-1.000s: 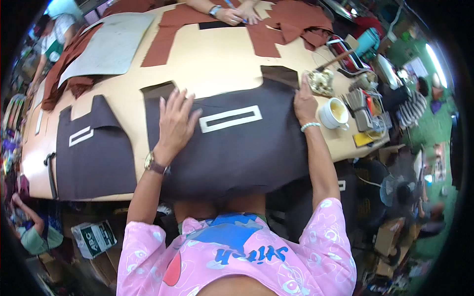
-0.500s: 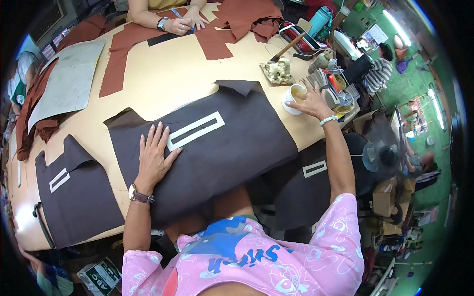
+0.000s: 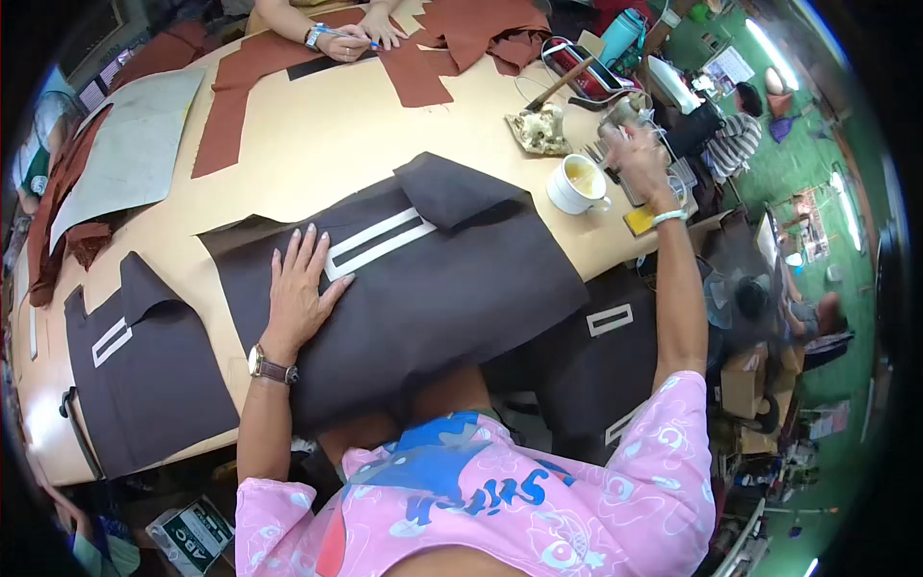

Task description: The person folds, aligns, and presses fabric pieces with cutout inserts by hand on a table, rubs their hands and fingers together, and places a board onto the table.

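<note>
My left hand (image 3: pixel 303 288) lies flat with its fingers spread on a large dark cloth panel (image 3: pixel 423 308). Its fingertips are beside a white rectangular frame-shaped strip (image 3: pixel 380 245) on that panel. A corner of the cloth is folded over at the upper right. My right hand (image 3: pixel 636 159), smeared by motion, is over a cluster of small items at the table's right edge; whether it grips any of them is hidden. A white mug (image 3: pixel 577 200) holding something yellowish stands just left of that hand, apart from it.
Another dark panel (image 3: pixel 163 385) with a white frame lies at left. A third (image 3: pixel 596 361) hangs at the table's right edge. Across the table, a person's hands (image 3: pixel 361 40) hold a blue pen over brown cloth (image 3: pixel 413 82). A lumpy pale block (image 3: pixel 540 130) sits behind the mug.
My right hand has moved from beside the mug up and right to the clutter. The cloth's top corner is folded over further. My left hand stays nearly in place.
</note>
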The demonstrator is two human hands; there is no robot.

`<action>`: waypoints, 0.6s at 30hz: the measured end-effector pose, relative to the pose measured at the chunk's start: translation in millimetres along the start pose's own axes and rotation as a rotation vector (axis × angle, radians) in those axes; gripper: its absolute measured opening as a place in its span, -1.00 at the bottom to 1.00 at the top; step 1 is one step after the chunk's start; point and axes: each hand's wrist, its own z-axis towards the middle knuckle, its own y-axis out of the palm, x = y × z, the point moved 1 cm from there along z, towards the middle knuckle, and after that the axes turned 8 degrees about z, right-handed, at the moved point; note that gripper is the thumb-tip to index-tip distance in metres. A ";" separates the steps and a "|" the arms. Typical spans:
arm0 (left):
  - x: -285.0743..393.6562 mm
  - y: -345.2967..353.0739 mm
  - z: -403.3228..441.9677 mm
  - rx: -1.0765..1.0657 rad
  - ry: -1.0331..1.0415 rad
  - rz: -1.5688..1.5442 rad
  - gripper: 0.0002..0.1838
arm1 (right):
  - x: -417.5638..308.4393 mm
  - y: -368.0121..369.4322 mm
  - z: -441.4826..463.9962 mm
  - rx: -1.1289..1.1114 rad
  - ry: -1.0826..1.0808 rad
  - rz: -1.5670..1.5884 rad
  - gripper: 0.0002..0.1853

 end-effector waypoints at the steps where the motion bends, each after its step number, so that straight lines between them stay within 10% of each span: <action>1: 0.1 -0.5 -0.1 0.004 0.005 0.000 -0.32 | -7.0 -19.3 -0.2 0.123 -0.027 0.040 -0.38; 6: -2.7 6.3 0.4 0.030 0.016 -0.005 -0.29 | -16.8 -10.7 -22.5 -0.091 -0.012 -0.363 -0.76; 10: -1.5 5.8 -1.3 0.019 0.008 0.024 -0.16 | -88.5 -11.8 -52.0 -0.580 -0.037 -0.332 -0.62; 18: -1.6 6.7 -2.2 0.042 0.010 -0.004 -0.13 | -212.5 -31.8 -65.9 -0.063 -0.622 0.416 -0.42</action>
